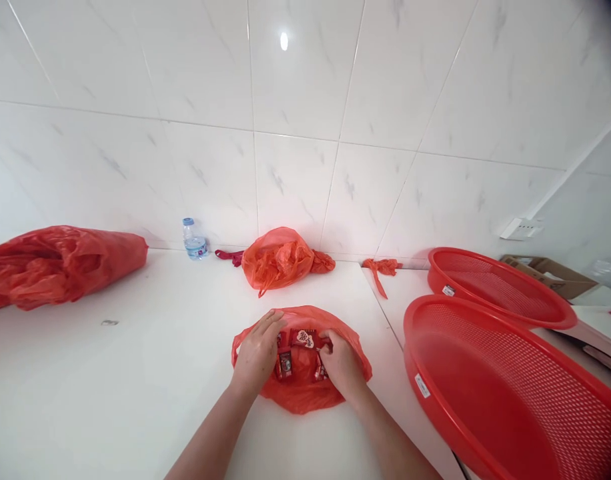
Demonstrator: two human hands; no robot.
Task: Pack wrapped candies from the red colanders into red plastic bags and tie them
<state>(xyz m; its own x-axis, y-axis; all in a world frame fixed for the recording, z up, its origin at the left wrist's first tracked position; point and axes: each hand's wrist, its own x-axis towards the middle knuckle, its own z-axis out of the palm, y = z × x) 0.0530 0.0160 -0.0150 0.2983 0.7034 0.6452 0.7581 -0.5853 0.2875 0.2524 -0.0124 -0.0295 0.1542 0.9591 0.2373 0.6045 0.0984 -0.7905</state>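
Note:
A thin red plastic bag (305, 400) lies spread on the white table with its mouth towards me. Inside it are several small red packets; one wide red packet (303, 339) at the back has a white label with dark characters. A smaller dark red packet (284, 365) sits at the left, and another small packet (320, 369) at the right is partly covered. My left hand (258, 350) rests on the bag's left side, fingers stretched out beside the packets. My right hand (339, 360) reaches in from the right, fingers curled in a pinch at the wide packet's right end.
Two red mesh baskets (415, 333) stand at the right, with a cardboard box (560, 277) behind. Along the tiled wall are a water bottle (195, 243), a crumpled red bag (280, 260) and a red plastic scrap (383, 268). A large red bag (70, 263) lies far left.

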